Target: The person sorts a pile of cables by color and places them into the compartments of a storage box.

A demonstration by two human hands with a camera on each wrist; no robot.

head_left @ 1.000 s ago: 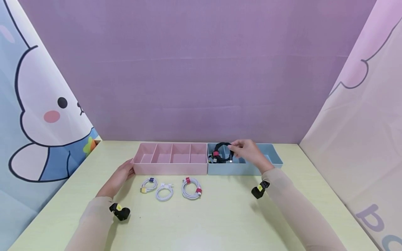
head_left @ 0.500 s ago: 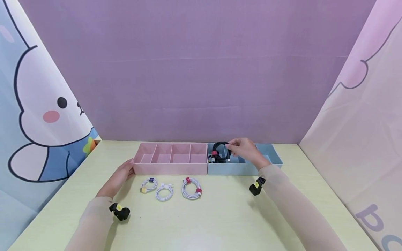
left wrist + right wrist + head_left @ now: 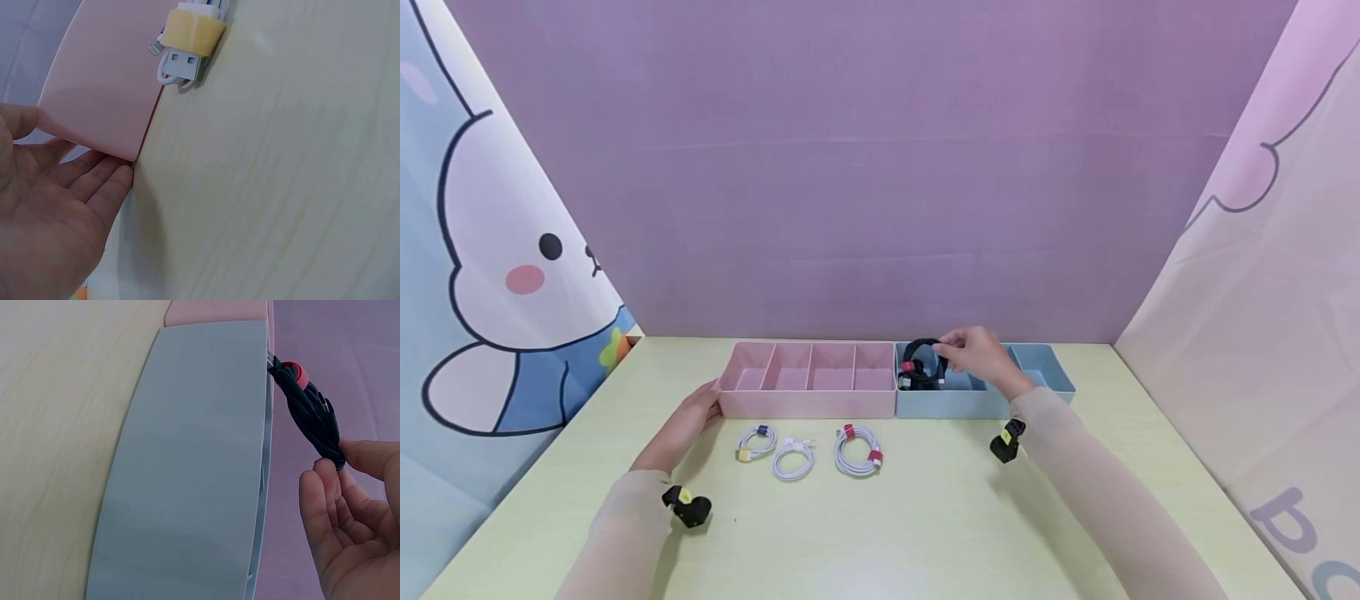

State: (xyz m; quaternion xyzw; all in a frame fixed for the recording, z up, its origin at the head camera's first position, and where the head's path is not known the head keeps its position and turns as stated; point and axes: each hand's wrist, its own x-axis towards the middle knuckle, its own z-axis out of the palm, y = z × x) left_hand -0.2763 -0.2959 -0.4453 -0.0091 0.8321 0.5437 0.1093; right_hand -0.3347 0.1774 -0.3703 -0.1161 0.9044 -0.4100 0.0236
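Observation:
My right hand (image 3: pixel 977 354) pinches a coiled black cable (image 3: pixel 309 415) between thumb and fingertips. A red strap (image 3: pixel 302 376) wraps the coil, and a metal plug shows at its side. The coil hangs tilted over the leftmost compartment of the blue divided box (image 3: pixel 955 405), its lower part inside the rim. More black cable lies low in that compartment, partly hidden. At the far left, my left hand (image 3: pixel 688 421) rests its fingers against the end wall of the pink divided box (image 3: pixel 808 405), with the thumb near the top rim in the left wrist view.
Three coiled white cables lie in front of the pink box: one with blue and yellow straps (image 3: pixel 743 455), one with a white tie (image 3: pixel 792 477), one with red straps (image 3: pixel 842 467). The boxes stand end to end before a purple backdrop (image 3: pixel 880 208).
My right hand has shifted slightly left with the black cable, which now sits further over the leftmost blue compartment. The left hand and the white cables have stayed put.

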